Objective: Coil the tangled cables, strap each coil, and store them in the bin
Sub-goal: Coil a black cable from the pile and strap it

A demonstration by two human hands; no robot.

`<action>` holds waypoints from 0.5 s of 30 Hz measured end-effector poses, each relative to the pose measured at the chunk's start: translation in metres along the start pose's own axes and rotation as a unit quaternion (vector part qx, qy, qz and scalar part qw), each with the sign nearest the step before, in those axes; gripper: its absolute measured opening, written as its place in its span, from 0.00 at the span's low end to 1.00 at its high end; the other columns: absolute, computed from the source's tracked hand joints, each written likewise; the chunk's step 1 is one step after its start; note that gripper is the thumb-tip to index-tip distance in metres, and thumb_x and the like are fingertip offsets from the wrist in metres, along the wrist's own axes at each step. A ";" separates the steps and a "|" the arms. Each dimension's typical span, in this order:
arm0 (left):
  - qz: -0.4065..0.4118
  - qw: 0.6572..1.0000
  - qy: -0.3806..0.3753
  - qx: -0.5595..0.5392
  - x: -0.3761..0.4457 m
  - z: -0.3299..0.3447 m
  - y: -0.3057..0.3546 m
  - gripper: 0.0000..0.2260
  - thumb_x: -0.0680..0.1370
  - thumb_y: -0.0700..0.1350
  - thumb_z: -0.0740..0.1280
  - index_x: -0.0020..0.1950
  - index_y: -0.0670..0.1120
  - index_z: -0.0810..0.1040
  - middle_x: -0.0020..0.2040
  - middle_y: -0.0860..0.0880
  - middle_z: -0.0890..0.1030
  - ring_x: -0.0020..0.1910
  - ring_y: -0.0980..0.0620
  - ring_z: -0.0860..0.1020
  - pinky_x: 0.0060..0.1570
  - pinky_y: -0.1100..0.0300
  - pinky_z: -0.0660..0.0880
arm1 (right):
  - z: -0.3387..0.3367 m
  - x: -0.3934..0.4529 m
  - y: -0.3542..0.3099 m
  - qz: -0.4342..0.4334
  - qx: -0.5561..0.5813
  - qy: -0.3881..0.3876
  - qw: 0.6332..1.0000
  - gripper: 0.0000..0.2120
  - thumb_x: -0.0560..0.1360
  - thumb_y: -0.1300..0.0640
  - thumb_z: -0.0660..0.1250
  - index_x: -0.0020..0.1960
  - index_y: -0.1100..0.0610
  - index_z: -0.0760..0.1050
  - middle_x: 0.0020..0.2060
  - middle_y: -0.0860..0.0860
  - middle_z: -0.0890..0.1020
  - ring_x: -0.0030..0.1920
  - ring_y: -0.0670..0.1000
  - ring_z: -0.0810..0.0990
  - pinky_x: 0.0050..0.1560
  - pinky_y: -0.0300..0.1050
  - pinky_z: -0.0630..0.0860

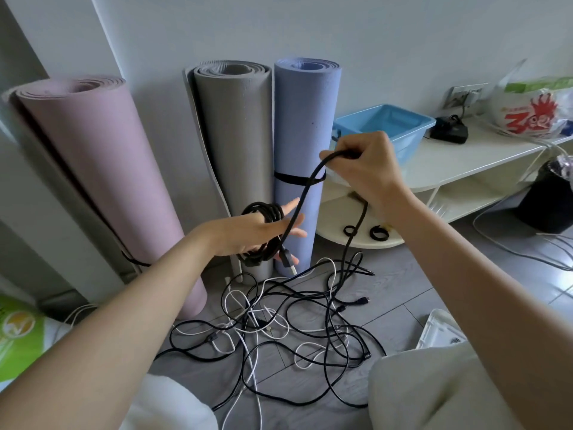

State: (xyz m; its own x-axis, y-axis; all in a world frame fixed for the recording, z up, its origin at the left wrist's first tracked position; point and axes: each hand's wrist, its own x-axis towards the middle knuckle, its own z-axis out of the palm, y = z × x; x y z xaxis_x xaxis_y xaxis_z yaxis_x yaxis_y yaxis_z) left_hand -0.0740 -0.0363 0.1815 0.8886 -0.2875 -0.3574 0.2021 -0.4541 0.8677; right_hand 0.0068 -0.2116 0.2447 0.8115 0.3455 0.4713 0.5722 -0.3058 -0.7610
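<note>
One head-worn wide-angle view looks forward and down, close over both forearms; the left hand sits mid-frame, the right hand up and right of it.

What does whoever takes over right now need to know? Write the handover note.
Left hand: fingers straight, black coil wound around it.
Right hand: pinches the same black cable, feeding it.
Tangled pile of black and white cables lies on the floor.
Blue bin sits on the white shelf; rolled straps on the lower tier.
Done: coil partly wound.
Left: finish, strap, bin it; then the rest.
</note>
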 end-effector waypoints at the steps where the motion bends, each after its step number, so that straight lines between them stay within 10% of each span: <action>1: 0.011 0.999 -0.032 -0.001 -0.001 0.003 0.005 0.32 0.57 0.78 0.62 0.59 0.76 0.59 0.61 0.54 0.78 0.53 0.49 0.81 0.69 0.42 0.61 | -0.001 0.001 0.001 0.011 0.024 0.007 1.000 0.22 0.69 0.63 0.68 0.23 0.54 0.61 0.17 0.44 0.59 0.23 0.44 0.57 0.25 0.33 0.55; 6: 0.082 0.979 -0.146 -0.117 -0.002 0.016 0.030 0.37 0.63 0.74 0.54 0.70 0.63 0.59 0.60 0.54 0.80 0.46 0.55 0.81 0.55 0.59 0.71 | -0.006 0.008 0.005 0.088 0.112 0.045 0.989 0.21 0.68 0.65 0.67 0.23 0.54 0.61 0.17 0.42 0.57 0.22 0.43 0.55 0.24 0.32 0.53; 15: 0.081 0.958 -0.158 -0.226 -0.004 0.022 0.047 0.36 0.62 0.70 0.52 0.61 0.51 0.76 0.45 0.48 0.85 0.25 0.59 0.71 0.26 0.72 0.68 | -0.015 0.013 0.025 0.182 0.148 0.065 0.970 0.18 0.71 0.64 0.67 0.27 0.56 0.63 0.21 0.47 0.59 0.22 0.44 0.54 0.24 0.36 0.52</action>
State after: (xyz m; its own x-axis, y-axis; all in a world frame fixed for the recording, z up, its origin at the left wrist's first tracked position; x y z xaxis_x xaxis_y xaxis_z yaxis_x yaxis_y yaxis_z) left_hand -0.0771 -0.0749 0.2163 0.7686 -0.5971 -0.2295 0.2925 0.0091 0.9562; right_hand 0.0330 -0.2277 0.2384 0.9723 0.1414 0.1860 0.2022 -0.1106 -0.9731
